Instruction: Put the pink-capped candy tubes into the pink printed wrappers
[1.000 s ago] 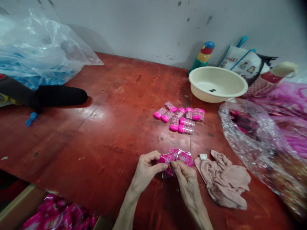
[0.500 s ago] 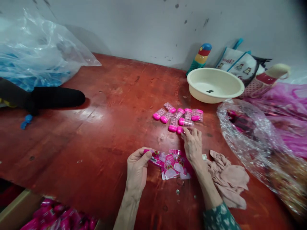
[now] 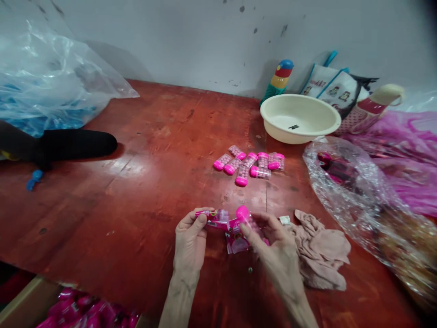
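- Pink, glossy wrapper (image 3: 218,219) is held just above the near side of the red bench (image 3: 153,191), pinched by its left end in the grip of the left hand (image 3: 190,240).
- A pink-capped bottle (image 3: 243,213) is pinched in the right hand's (image 3: 277,241) grip, cap tipped up, right beside the wrapper; it's kinda blurred, so fine detail can't be made out.
- More wrappers (image 3: 236,245) are piled on the bench under that, partly covered.
- Loose bottles (image 3: 242,173) full of little pink balls are bunched farther back, lying flat.
- A tan cloth (image 3: 324,255) is left crumpled next to the right hand.
- A cream basin (image 3: 300,114) is parked behind the bottles, near the wall.
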Demonstrator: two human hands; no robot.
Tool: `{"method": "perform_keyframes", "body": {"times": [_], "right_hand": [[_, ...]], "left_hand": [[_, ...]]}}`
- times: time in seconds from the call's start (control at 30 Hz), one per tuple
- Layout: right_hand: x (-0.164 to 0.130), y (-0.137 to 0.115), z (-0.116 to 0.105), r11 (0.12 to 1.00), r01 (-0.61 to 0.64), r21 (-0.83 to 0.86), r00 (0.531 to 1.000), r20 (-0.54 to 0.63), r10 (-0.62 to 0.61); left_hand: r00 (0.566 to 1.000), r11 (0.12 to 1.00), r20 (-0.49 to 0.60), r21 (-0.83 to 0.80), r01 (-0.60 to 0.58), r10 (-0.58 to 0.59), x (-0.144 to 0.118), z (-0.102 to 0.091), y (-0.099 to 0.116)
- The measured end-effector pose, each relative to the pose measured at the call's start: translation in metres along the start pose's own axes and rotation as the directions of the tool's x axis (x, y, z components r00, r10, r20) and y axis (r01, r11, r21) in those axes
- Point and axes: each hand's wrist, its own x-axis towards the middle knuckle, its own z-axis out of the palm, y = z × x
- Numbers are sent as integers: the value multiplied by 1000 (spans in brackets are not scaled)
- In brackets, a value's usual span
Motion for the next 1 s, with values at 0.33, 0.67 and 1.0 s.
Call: {"method": "perform_keyframes", "body": {"times": [0.33, 0.67, 1.0], "right_hand": [[-4, -10, -1, 953, 252, -167, 968, 34, -250], [-10, -5, 8, 902, 338, -269, 931, -45, -362], [-15, -4, 9, 898, 373, -232, 905, -121, -407]], "left_hand": [[989, 990, 143, 135, -47, 27, -3, 2, -5], [990, 990, 42, 25, 137, -138, -17, 29, -13], [905, 913, 160, -45, 406, -395, -24, 37, -24]]}}
